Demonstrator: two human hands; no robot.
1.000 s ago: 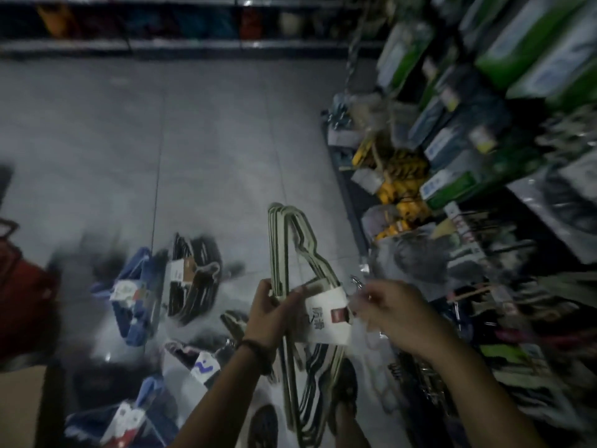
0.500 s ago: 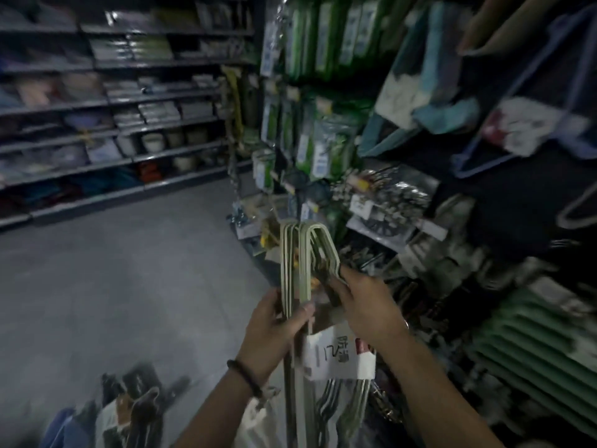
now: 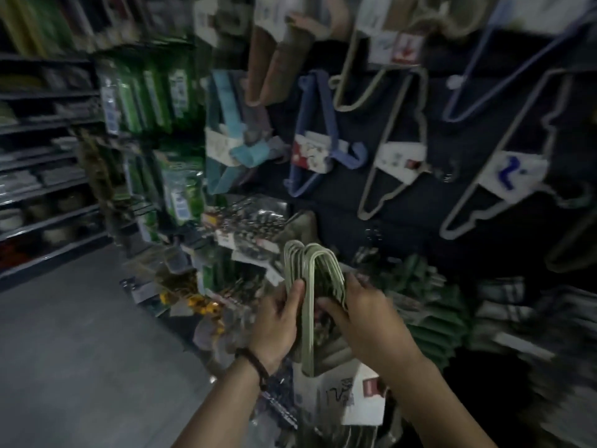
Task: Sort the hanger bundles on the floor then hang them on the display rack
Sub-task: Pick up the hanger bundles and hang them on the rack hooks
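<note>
While we hold the hanger bundle (image 3: 311, 270) upright before the display rack (image 3: 339, 215), its long axis runs vertical and its looped end points up. Our left hand (image 3: 277, 321) grips the left edge, fingers curled; our right hand (image 3: 365, 318) curls round the right edge.

Hanger bundle (image 3: 311, 273) stands upright between left hand (image 3: 277, 321) and right hand (image 3: 365, 321), gripped by both, hooks topmost. Its label (image 3: 352, 399) hangs below the right hand. Display rack (image 3: 403, 227) stands beyond and above the hands, with hung bundles (image 3: 397, 156) on it. Floor (image 3: 80, 350) lies left of the left hand, shelves (image 3: 42, 156) beyond it.
</note>
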